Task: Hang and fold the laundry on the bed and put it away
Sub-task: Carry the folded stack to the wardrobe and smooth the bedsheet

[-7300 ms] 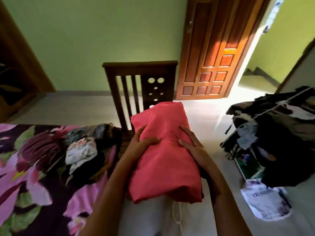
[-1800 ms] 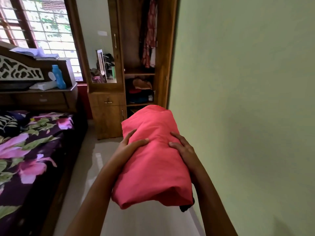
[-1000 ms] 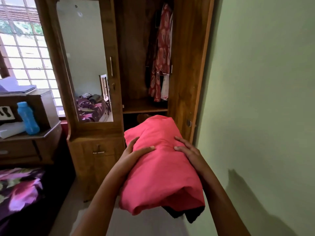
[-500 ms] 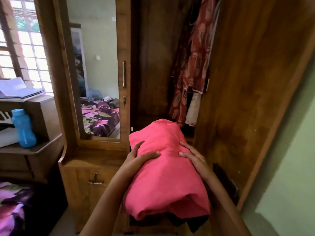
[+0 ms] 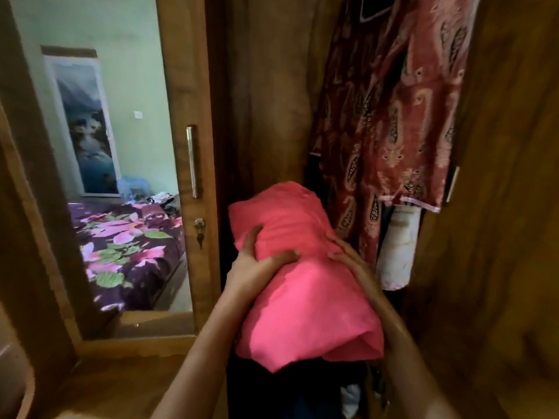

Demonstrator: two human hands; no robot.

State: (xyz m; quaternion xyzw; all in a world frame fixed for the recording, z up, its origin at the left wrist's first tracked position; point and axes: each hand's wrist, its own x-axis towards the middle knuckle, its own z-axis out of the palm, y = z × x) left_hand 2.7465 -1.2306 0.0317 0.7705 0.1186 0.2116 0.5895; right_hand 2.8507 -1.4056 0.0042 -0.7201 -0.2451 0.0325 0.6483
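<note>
A folded pink bundle (image 5: 302, 276) of cloth is held up in the air between both hands, in front of the open compartment of a wooden wardrobe (image 5: 272, 86). The left hand (image 5: 257, 267) grips the bundle's left side, its thumb pressed into the top of the fabric and its fingers curled underneath. The right hand (image 5: 351, 264) clasps the right side, its fingers bent over the edge of the cloth. The far end of the bundle points into the wardrobe, just beside a red patterned garment (image 5: 393, 116) hanging inside, with a whitish cloth (image 5: 396, 249) hanging below its hem. Dark clothes (image 5: 287, 394) lie in shadow beneath the bundle. To the left, the wardrobe's mirror (image 5: 115, 176) reflects a bed (image 5: 127, 249) with a purple flowered cover. A metal handle (image 5: 191, 161) and a lock with a key (image 5: 199, 231) sit on the mirror's right frame
</note>
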